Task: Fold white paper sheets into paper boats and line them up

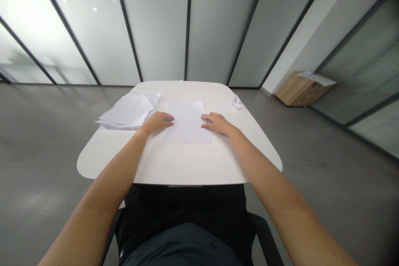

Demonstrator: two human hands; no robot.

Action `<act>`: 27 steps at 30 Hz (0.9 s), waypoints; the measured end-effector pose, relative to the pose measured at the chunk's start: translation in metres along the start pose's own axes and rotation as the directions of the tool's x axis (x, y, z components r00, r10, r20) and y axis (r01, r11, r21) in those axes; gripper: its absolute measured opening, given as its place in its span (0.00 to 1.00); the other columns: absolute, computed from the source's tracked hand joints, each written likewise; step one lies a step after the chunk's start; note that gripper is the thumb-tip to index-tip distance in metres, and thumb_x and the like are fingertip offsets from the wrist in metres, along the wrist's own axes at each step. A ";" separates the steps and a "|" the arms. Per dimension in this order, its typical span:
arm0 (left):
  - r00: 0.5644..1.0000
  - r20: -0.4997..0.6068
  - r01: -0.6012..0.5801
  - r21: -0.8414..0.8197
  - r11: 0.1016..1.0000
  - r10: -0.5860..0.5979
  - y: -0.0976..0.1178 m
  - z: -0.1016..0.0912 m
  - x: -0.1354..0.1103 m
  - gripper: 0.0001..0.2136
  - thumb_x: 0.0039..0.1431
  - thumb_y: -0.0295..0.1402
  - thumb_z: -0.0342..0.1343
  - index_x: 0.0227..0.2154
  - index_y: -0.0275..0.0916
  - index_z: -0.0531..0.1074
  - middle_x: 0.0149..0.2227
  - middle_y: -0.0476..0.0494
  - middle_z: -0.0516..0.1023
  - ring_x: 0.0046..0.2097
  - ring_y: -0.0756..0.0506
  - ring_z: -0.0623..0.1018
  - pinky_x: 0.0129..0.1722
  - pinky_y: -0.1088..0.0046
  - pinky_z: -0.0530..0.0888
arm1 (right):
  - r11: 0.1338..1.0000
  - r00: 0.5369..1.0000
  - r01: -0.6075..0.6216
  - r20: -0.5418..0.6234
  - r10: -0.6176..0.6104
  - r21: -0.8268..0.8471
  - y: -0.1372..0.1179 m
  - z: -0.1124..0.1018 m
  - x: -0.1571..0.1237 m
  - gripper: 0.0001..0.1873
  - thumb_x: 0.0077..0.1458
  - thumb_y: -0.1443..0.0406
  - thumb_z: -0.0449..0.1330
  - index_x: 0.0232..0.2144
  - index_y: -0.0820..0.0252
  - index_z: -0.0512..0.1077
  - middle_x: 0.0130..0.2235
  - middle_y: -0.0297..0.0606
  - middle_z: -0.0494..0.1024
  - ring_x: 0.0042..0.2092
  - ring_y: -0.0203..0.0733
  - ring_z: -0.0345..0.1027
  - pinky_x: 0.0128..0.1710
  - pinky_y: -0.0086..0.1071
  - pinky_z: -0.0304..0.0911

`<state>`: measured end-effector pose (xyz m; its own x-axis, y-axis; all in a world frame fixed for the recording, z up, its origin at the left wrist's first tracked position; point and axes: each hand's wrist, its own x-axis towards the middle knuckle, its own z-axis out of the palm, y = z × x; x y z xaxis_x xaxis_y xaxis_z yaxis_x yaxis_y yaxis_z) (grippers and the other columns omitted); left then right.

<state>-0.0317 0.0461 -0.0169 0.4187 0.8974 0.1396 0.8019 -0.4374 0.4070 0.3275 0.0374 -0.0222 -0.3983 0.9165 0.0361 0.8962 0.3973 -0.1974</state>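
A white sheet of paper [187, 124] lies flat in the middle of the white table [174, 166]. My left hand [157, 121] rests at the sheet's left edge, fingers curled inward and touching the paper. My right hand [216, 122] lies on the sheet's right edge, fingers stretched flat and pressing it down. Neither hand lifts the sheet.
A loose pile of crumpled white sheets [129, 111] sits at the table's left back. A small folded paper piece [237, 102] lies near the right back edge. A wooden cabinet [301, 88] stands on the floor at right. Glass partition walls stand behind.
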 end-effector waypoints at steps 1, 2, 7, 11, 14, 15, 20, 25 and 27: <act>1.000 -0.004 0.010 0.003 1.000 -0.010 -0.001 -0.001 -0.001 0.15 0.60 0.43 0.63 0.48 0.50 0.85 0.54 0.50 0.84 0.57 0.40 0.81 0.64 0.67 0.70 | 1.000 1.000 0.001 0.001 -0.001 -0.003 0.000 0.000 0.000 0.31 0.66 0.47 0.61 0.67 0.45 0.70 0.70 0.34 0.69 0.74 0.56 0.54 0.72 0.48 0.50; 1.000 -0.007 0.021 0.009 1.000 -0.021 -0.001 -0.002 -0.001 0.14 0.60 0.42 0.63 0.48 0.50 0.85 0.53 0.50 0.85 0.56 0.40 0.82 0.63 0.67 0.71 | 1.000 1.000 0.001 0.002 -0.001 -0.004 -0.001 0.000 -0.001 0.31 0.66 0.47 0.61 0.67 0.45 0.70 0.70 0.34 0.69 0.74 0.56 0.54 0.72 0.48 0.50; 0.996 -0.054 0.073 0.056 0.996 -0.070 0.001 -0.003 -0.004 0.13 0.63 0.41 0.61 0.48 0.51 0.85 0.53 0.49 0.85 0.56 0.40 0.81 0.61 0.67 0.71 | 1.000 0.999 0.002 -0.033 -0.002 0.011 -0.002 0.000 -0.002 0.32 0.65 0.49 0.62 0.68 0.46 0.68 0.70 0.35 0.69 0.73 0.54 0.56 0.72 0.47 0.52; 0.978 -0.149 0.156 0.067 0.985 -0.144 0.009 -0.001 -0.007 0.21 0.66 0.44 0.58 0.59 0.46 0.79 0.55 0.43 0.83 0.57 0.39 0.81 0.60 0.67 0.73 | 0.997 0.982 -0.074 -0.174 0.079 0.034 0.002 0.002 -0.001 0.33 0.70 0.51 0.56 0.72 0.52 0.61 0.71 0.40 0.66 0.72 0.50 0.59 0.70 0.44 0.54; 0.968 -0.170 0.198 0.071 0.978 -0.184 0.013 -0.001 -0.008 0.22 0.67 0.43 0.56 0.61 0.44 0.77 0.54 0.41 0.84 0.56 0.38 0.81 0.59 0.66 0.73 | 0.988 0.976 -0.151 -0.163 0.145 -0.023 0.004 0.004 0.001 0.27 0.71 0.53 0.53 0.67 0.52 0.69 0.71 0.39 0.67 0.70 0.52 0.60 0.69 0.45 0.55; 0.968 -0.173 0.198 0.069 0.978 -0.184 0.014 0.000 -0.008 0.22 0.67 0.43 0.56 0.60 0.43 0.77 0.54 0.41 0.84 0.56 0.38 0.81 0.59 0.65 0.73 | 0.986 0.978 -0.162 -0.144 0.154 -0.048 0.003 0.004 0.001 0.25 0.71 0.52 0.53 0.64 0.50 0.72 0.70 0.38 0.68 0.69 0.53 0.61 0.68 0.46 0.56; 0.974 -0.157 0.166 -0.016 0.986 -0.166 0.016 0.007 -0.005 0.21 0.63 0.39 0.61 0.58 0.46 0.78 0.53 0.43 0.84 0.55 0.40 0.82 0.59 0.66 0.74 | 0.986 0.985 -0.144 -0.109 0.135 -0.082 -0.005 0.002 -0.002 0.20 0.71 0.51 0.53 0.56 0.48 0.77 0.65 0.36 0.74 0.64 0.55 0.64 0.65 0.49 0.58; 0.958 -0.197 0.166 -0.218 0.962 -0.210 0.017 0.014 -0.001 0.23 0.60 0.32 0.62 0.59 0.46 0.77 0.55 0.44 0.83 0.50 0.43 0.83 0.56 0.68 0.76 | 0.985 0.983 -0.159 -0.107 0.152 -0.060 -0.006 0.003 -0.002 0.21 0.70 0.52 0.55 0.60 0.47 0.74 0.68 0.35 0.71 0.67 0.56 0.61 0.66 0.50 0.55; 0.943 -0.213 0.176 -0.334 0.926 -0.257 0.017 0.016 0.000 0.24 0.60 0.31 0.63 0.60 0.45 0.76 0.57 0.44 0.82 0.49 0.44 0.84 0.54 0.69 0.78 | 0.983 0.981 -0.173 -0.104 0.167 -0.053 -0.006 0.003 -0.001 0.23 0.70 0.52 0.56 0.62 0.47 0.73 0.70 0.36 0.68 0.69 0.57 0.59 0.67 0.51 0.54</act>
<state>-0.0113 0.0375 -0.0241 0.0979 0.9706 0.2198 0.6737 -0.2272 0.7032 0.3221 0.0337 -0.0240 -0.2207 0.9698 0.1041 0.9608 0.2346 -0.1480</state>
